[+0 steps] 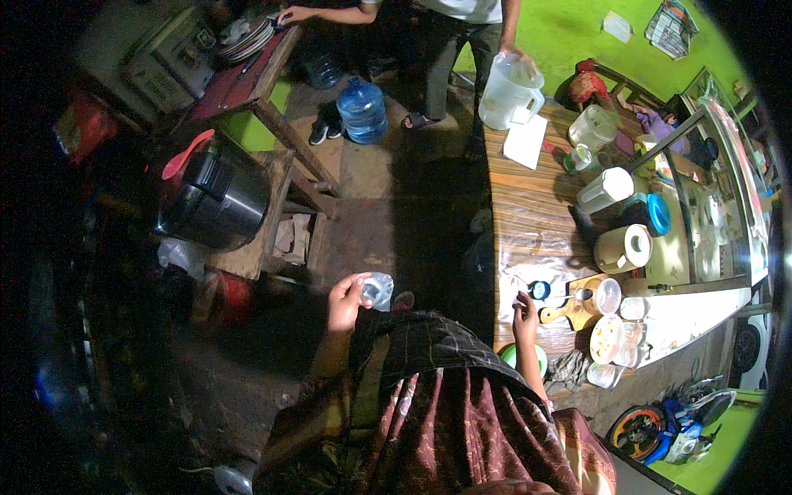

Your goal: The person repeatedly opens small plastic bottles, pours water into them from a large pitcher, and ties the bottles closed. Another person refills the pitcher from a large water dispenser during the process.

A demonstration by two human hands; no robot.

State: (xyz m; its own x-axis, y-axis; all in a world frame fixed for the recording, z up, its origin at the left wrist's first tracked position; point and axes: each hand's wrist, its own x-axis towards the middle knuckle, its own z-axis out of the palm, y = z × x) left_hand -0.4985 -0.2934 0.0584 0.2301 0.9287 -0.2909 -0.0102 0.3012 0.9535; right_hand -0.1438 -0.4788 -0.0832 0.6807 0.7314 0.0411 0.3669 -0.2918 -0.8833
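Observation:
My left hand [344,303] holds a small clear plastic bag [377,291] between thumb and fingers, in front of my body. On the right, my right hand [526,315] is over the wood-patterned table [520,216], fingers slightly apart and nothing visible in them. Just beyond its fingertips is a small round dark container [539,289] with a blue rim; whether they touch is unclear. Beside that hand lies a wooden cutting board [578,309] with a handle. A spoon [578,296] lies across it, and a clear plastic tub [607,296] stands at its far edge.
Lidded tubs [606,339], a beige pitcher [622,249] and a glass display case [699,204] line the table's far side. Another person's hand rests on a large clear jug [510,93]. Leftward stand a black rice cooker [213,192] and a blue water gallon [362,111].

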